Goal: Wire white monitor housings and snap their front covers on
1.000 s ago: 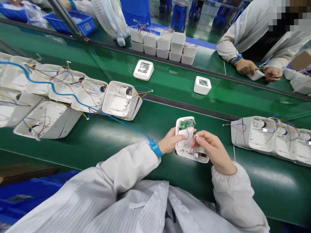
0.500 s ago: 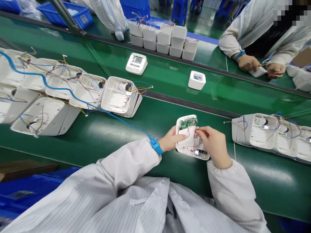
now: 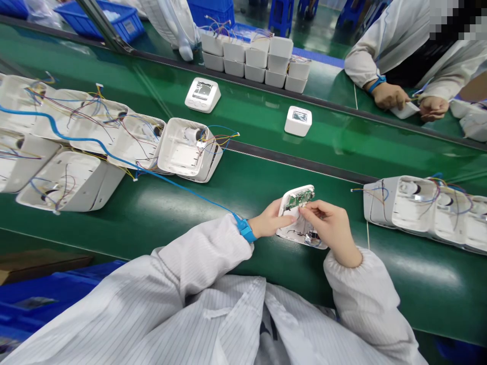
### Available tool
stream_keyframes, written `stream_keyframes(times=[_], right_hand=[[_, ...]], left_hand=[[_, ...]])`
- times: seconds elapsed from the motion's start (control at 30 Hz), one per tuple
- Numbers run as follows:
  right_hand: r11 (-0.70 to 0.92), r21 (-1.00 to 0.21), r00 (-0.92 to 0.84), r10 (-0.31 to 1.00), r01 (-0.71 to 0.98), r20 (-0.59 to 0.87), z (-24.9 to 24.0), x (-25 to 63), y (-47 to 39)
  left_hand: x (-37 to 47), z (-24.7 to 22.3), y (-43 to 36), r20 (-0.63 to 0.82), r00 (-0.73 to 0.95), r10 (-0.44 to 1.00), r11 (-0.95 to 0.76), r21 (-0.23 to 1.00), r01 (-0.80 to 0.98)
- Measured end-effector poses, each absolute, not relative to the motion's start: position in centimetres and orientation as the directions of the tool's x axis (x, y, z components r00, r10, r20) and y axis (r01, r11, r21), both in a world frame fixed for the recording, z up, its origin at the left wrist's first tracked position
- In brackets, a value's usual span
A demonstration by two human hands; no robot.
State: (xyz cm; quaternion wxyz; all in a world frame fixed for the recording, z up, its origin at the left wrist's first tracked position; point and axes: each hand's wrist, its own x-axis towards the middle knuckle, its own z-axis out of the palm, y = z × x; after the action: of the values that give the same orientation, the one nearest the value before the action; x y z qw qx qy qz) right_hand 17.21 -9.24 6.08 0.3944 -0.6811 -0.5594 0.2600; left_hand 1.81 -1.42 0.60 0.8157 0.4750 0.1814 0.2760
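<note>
An open white housing point(image 3: 286, 234) is tilted above the green bench, with a green circuit board point(image 3: 300, 198) at its upper end and thin wires lower down inside. My left hand point(image 3: 271, 219) grips its left side, thumb over the front. The fingertips of my right hand point(image 3: 330, 223) are pinched together at the lower edge of the board. What they pinch is too small to make out. A blue strap point(image 3: 246, 229) with a cord circles my left wrist.
Wired white housings point(image 3: 186, 149) stand in rows on the left, more housings point(image 3: 414, 205) on the right. Two white units point(image 3: 203, 95) point(image 3: 299, 121) lie on the belt. Across it are stacked cases point(image 3: 255, 66) and another person's hands point(image 3: 390, 96).
The housing in my hands has tilted, and my right fingertips have moved a little left and down against the board. The two units on the belt have shifted left.
</note>
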Motion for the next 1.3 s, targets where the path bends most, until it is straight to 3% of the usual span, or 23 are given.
stream_keyframes(times=[0.23, 0.77, 1.03, 1.3], right_hand=[[-0.1, -0.867, 0.268, 0.962, 0.488, 0.04, 5.96, 17.36, -9.09], [-0.117, -0.858, 0.214, 0.977, 0.5, -0.008, 6.27, 17.6, -9.34], [-0.087, -0.838, 0.268, 0.961, 0.538, 0.072, 6.16, 17.27, -9.29], [-0.066, -0.812, 0.246, 0.964, 0.58, 0.097, 5.94, 17.64, -9.22]], left_hand=[[1.74, 0.71, -1.38, -0.023, 0.787, 0.616, 0.395, 0.873, -0.284], [1.55, 0.4, -1.36, -0.01, 0.801, 0.598, 0.3, 0.93, -0.212], [1.69, 0.68, -1.4, -0.025, 0.806, 0.592, 0.35, 0.908, -0.229], [1.75, 0.43, -1.36, 0.004, 0.808, 0.589, 0.297, 0.929, -0.222]])
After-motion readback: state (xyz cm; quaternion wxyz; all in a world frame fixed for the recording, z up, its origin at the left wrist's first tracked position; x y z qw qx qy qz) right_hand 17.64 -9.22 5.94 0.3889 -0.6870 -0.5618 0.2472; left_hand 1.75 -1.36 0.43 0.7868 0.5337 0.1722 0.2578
